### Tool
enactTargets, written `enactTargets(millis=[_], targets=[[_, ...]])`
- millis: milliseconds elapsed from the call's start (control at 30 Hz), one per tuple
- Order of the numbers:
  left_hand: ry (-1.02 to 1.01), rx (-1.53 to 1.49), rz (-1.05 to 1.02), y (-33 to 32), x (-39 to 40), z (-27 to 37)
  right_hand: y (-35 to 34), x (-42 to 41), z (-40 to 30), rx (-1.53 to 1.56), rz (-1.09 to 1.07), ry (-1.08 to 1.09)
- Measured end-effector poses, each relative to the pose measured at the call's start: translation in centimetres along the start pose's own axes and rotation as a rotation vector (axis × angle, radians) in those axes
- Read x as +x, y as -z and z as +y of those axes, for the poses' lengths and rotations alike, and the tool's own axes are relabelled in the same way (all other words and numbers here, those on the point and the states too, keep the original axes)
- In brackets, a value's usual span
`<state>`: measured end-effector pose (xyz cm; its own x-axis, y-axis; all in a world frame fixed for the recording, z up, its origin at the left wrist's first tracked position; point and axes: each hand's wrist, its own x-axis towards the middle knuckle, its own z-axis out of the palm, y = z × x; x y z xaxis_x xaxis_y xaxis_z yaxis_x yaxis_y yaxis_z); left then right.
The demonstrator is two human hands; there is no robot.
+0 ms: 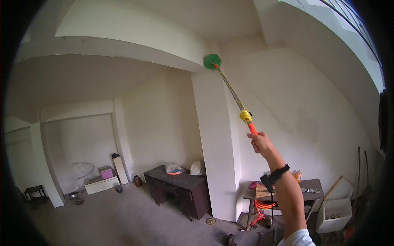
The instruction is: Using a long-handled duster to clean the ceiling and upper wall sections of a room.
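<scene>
My right hand [261, 143] is closed around the orange handle of a telescopic duster [230, 84], with the arm stretched up and forward. Yellow cord [245, 116] is wound in a bundle just above the grip, and a strand of it runs along the metal pole. At the top, the round green bristle head [212, 61] appears against the corner where the ceiling beam [129, 49] meets the white pillar [214, 138]; whether it touches is hard to tell. A black strap [277, 174] with a cable circles my right forearm. My left hand is out of view.
A dark wooden desk [175, 180] holding plastic bags stands left of the pillar. Right of it, a small table [314, 184] carries a bottle and other items, with an orange hose [263, 205] below. Farther right is an open white foam box [334, 215]; sloping concrete [323, 46] hangs overhead.
</scene>
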<state>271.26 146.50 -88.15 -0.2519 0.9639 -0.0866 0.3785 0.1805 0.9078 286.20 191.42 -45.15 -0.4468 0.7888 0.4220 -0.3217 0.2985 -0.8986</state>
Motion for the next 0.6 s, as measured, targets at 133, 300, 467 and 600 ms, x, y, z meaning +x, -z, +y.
enactTargets(millis=[133, 300, 467, 600], targets=[[-0.017, -0.007, 0.003, -1.5, 3.0, 2.4, 0.0, 7.2, -2.8, -0.076, 0.009, 0.069], [-0.003, -0.03, 0.095, -3.7, 5.0, 5.1, -0.1, 13.3, -6.8, -0.093, -0.034, 0.128], [0.015, -0.053, 0.263, -6.4, 4.0, 7.9, 0.0, 16.6, -9.8, -0.035, -0.075, 0.205], [0.027, -0.091, 0.446, -8.2, 1.9, 9.5, -1.4, 15.7, -10.2, -0.035, -0.146, 0.261]])
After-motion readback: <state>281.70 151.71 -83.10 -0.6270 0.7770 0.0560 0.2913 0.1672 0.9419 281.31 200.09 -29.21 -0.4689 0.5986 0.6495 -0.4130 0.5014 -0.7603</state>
